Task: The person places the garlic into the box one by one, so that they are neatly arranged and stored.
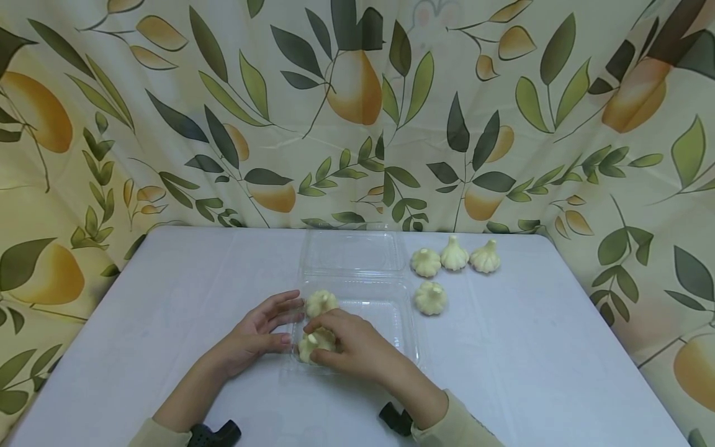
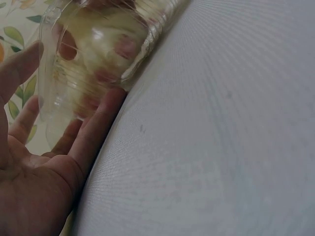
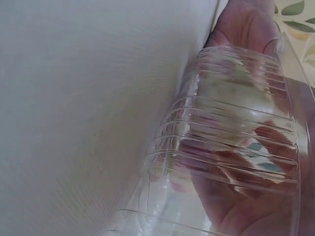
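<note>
Right hand pinches the nearer garlic bulb; left hand, fingers apart, touches the clear plastic clamshell, apparently steadying it!

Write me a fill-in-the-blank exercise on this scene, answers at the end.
Inside the clear container sit ____ bulbs.
On the table beside it lie ____ more bulbs.
The left hand is at the container's ____ side.
The right hand grips a bulb of ____.

Missing words: two; four; left; garlic.
</note>
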Available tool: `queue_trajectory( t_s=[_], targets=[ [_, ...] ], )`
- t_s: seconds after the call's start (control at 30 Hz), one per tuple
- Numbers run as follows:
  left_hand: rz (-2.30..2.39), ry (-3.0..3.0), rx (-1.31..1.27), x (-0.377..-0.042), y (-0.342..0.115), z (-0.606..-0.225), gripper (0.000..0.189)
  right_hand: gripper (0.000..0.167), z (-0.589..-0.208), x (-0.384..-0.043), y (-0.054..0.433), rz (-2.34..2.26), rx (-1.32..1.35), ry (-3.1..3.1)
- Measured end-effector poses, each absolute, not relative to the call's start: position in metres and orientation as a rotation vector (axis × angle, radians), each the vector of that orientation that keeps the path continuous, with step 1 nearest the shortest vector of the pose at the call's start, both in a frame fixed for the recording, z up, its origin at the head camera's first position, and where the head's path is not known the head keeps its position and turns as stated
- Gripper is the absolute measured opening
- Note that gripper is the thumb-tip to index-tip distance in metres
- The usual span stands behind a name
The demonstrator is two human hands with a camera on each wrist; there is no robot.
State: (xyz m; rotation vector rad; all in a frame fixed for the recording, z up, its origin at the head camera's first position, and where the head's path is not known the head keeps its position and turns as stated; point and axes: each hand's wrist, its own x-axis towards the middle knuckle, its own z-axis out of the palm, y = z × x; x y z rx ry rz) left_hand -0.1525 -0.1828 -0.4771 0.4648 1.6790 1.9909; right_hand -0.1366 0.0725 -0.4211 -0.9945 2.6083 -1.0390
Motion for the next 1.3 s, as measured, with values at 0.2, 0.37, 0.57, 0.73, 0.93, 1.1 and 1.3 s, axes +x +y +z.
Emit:
queue_trajectory(
  t_s=[0.2,0.37,0.57,0.73,0.93,1.1,1.3],
  targets=[
    [1.995,1.673,0.463,-0.153,-0.183,-0.477,0.078,0.032,-0.421,-0.138,0.072,-1.012,-1.009,2.609],
    [1.998,1.67,0.467,-0.153,-0.183,-0.477,0.078,0.034,-0.418,-0.137,0.074,-0.978,-0.991,2.627],
    [2.002,1.672,0.475,-0.153,-0.183,-0.477,0.078,0.038,-0.409,-0.136,0.081,-0.997,-0.964,2.641],
    [1.995,1.676,0.452,-0.153,-0.183,-0.478,0.08,0.038,-0.399,-0.136,0.093,-1.061,-0.954,2.648],
    [1.99,1.686,0.451,-0.152,-0.183,-0.476,0.079,0.038,-0.386,-0.137,0.108,-1.12,-0.928,2.675],
    [1.983,1.693,0.43,-0.152,-0.182,-0.476,0.08,0.04,-0.378,-0.139,0.121,-1.122,-0.904,2.733],
    [1.989,1.687,0.445,-0.153,-0.182,-0.477,0.079,0.042,-0.376,-0.143,0.141,-1.151,-0.853,2.798]
  ],
)
